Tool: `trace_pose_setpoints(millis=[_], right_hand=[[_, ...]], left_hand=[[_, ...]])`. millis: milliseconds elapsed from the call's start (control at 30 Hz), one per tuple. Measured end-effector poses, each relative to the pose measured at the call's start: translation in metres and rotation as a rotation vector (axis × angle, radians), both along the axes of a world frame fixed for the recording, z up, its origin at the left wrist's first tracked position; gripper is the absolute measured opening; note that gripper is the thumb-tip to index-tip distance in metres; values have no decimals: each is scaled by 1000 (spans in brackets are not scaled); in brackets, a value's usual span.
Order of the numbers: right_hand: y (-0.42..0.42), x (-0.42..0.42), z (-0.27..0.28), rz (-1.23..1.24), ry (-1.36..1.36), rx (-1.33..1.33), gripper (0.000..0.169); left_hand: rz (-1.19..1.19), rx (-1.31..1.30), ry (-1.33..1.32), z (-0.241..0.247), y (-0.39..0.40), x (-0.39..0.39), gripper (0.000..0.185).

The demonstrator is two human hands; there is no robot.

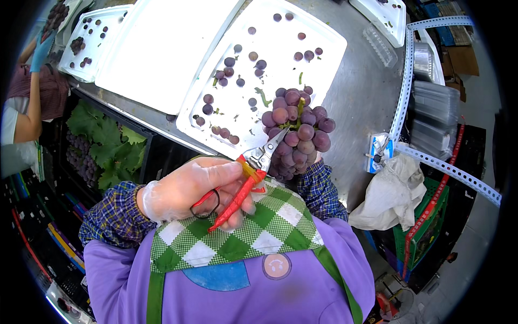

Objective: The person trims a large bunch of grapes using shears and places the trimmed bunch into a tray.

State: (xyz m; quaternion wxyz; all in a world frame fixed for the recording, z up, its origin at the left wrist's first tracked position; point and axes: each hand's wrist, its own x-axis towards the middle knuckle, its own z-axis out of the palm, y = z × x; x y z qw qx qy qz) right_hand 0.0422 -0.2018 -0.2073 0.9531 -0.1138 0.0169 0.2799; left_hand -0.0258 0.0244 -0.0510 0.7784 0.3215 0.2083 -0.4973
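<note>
My left hand (pixel 214 178), in a thin clear glove, grips pruning shears (pixel 259 158) with red-wrapped handles and a black loop. The blade tips reach in among the berries near the stem of a purple grape bunch (pixel 299 133). That bunch rests on my right hand (pixel 317 158), which is mostly hidden beneath it; only a small part shows by the checked cuff. Beyond the bunch is a white foam tray (pixel 283 44) with loose grapes, a few small clusters and stem bits scattered over it.
White foam lids or trays (pixel 158 48) lie to the left on the metal table (pixel 364 93). A crate of grapes and leaves (pixel 105 141) stands lower left. At far left, a co-worker's blue-gloved hand (pixel 41 52) holds grapes. A perforated metal frame (pixel 404 89), plastic boxes (pixel 435 105) and a white sack (pixel 390 194) are right.
</note>
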Motion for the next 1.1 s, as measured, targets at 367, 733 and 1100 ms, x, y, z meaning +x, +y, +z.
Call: trace_pose_setpoints(millis=[367, 733, 1100], right_hand=[[-26, -2, -36, 44, -136, 135, 37], [-7, 0, -14, 112, -130, 95, 59], [-17, 0, -11, 185, -126, 33, 60]], left_hand=[[-85, 6, -87, 13, 23, 1, 55], [-703, 739, -1011, 37, 51, 15, 55], [-563, 834, -1026, 38, 59, 8, 42]])
